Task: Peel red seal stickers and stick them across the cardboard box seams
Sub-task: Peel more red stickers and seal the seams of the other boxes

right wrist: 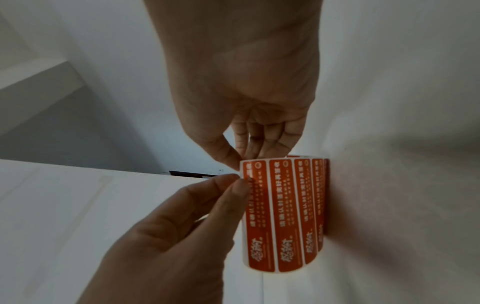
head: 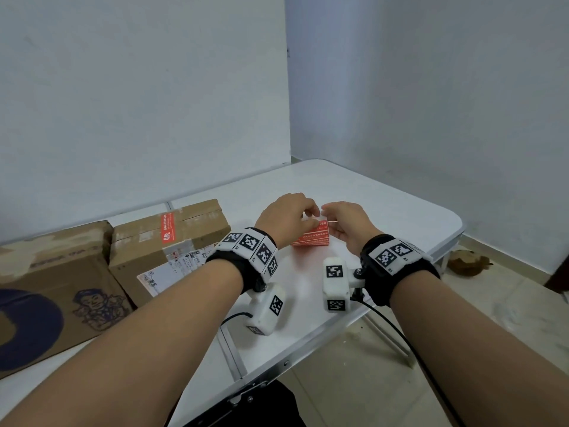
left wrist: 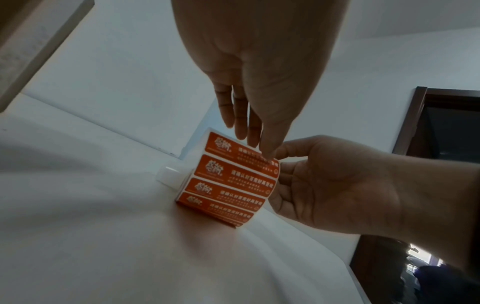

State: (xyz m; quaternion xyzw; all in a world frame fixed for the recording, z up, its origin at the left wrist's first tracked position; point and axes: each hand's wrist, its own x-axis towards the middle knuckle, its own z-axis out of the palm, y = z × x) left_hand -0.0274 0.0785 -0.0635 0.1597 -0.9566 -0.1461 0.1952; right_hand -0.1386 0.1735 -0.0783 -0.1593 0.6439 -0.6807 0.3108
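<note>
A strip of red seal stickers (head: 311,238) (left wrist: 228,185) (right wrist: 283,216) on white backing stands curled on the white table (head: 385,217). My right hand (head: 326,211) (right wrist: 241,158) pinches the strip's top corner between thumb and fingers. My left hand (head: 312,215) (right wrist: 240,181) pinches the end of the top sticker with thumb and forefinger. To the left stands a cardboard box (head: 172,241) with one red sticker (head: 167,231) across its top seam.
A larger printed cardboard box (head: 46,288) sits at the far left, touching the first one. A small white object (left wrist: 167,174) lies behind the strip. The table's rounded right edge (head: 455,223) drops to a tiled floor holding a brown object (head: 468,261). Walls close behind.
</note>
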